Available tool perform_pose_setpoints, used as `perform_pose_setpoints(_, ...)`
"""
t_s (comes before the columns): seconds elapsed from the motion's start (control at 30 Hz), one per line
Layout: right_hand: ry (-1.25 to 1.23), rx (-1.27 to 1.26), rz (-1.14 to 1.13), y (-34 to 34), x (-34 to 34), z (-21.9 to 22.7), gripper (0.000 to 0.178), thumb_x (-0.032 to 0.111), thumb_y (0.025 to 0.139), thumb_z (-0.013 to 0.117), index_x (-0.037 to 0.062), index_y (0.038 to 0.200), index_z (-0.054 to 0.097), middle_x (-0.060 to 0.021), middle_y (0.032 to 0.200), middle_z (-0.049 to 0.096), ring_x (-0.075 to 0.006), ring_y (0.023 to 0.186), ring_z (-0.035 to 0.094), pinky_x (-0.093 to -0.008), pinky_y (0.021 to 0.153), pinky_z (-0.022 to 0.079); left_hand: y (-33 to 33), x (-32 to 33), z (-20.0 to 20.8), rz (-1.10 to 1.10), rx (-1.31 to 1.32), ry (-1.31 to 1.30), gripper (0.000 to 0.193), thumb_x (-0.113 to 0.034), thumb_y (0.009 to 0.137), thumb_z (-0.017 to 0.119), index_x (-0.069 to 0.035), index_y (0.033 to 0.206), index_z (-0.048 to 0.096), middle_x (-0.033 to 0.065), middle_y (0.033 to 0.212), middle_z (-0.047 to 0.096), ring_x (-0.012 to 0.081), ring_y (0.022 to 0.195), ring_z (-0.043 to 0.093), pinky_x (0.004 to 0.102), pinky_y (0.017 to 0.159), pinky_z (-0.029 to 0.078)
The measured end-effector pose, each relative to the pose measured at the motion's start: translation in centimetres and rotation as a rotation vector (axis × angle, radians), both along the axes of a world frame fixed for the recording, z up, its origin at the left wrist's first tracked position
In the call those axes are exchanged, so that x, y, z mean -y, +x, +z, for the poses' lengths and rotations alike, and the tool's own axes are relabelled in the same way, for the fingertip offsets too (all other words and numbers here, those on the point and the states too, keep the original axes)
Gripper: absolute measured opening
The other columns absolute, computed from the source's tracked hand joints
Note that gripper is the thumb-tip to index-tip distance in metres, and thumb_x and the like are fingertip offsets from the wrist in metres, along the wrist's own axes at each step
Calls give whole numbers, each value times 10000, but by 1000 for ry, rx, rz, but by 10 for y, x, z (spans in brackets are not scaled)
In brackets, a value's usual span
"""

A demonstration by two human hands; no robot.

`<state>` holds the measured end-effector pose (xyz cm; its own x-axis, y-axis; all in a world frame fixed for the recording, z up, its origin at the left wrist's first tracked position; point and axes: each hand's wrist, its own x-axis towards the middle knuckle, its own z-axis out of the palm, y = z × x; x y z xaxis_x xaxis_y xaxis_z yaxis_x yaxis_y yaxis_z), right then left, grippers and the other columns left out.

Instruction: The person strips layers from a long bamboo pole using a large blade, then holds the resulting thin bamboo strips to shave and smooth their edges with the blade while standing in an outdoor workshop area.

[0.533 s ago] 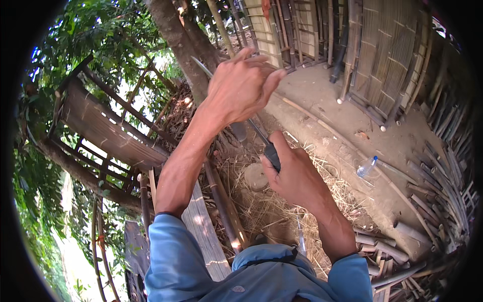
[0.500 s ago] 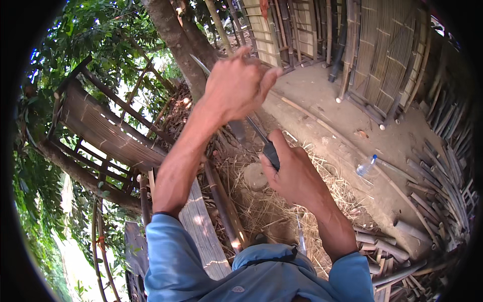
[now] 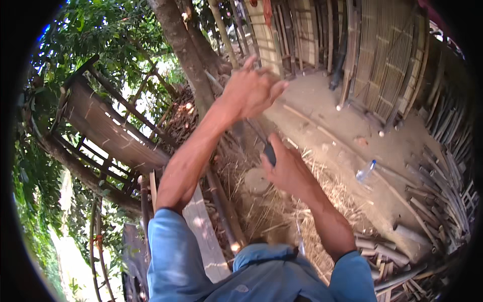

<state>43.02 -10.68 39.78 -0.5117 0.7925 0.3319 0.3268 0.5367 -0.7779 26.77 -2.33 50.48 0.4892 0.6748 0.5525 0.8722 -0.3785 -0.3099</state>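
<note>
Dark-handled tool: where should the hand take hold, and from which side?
Best by its thick black handle, probably from the picture's lower right, where the right hand grips it. The narrow shaft runs up and left toward the left hand, so that approach should keep clear of it.

A blue fabric shirt (image 3: 282, 282) bears a small, pale, rounded emblem (image 3: 242, 288); on either side of the emblem, short blue sleeves (image 3: 173, 246) end near the elbows; beyond it runs a narrow dark band (image 3: 289, 256).
</note>
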Motion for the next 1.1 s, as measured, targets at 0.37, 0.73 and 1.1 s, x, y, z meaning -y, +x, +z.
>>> perform_pose_setpoints(0.37,-26,172,35,-12,-30,-20,352,199,926,655,13,1197,528,-235,966,676,-393,891,684,-470,779,509,-53,17,-24,-127,274,208,310,-221,835,760,-87,1114,762,148,1197,725,327,1177,646,532,1183,361)
perform_pose_setpoints(0.73,8,79,-97,-29,-114,20,366,291,909,717,3,1092,582,-111,899,618,-214,818,588,-375,746,484,-94,-12,-57,-259,943,194,310,-64,797,845,-54,1095,758,77,1022,686,160,806,617,301,781,507)
perform_pose_setpoints(1.1,-296,-92,190,-54,-132,26,399,213,917,701,-18,1200,542,-101,768,610,-215,651,622,-386,585,508,-124,-54,-37,-456,1214,214,131,23,868,780,13,983,718,32,943,684,94,856,624,228,794,507)
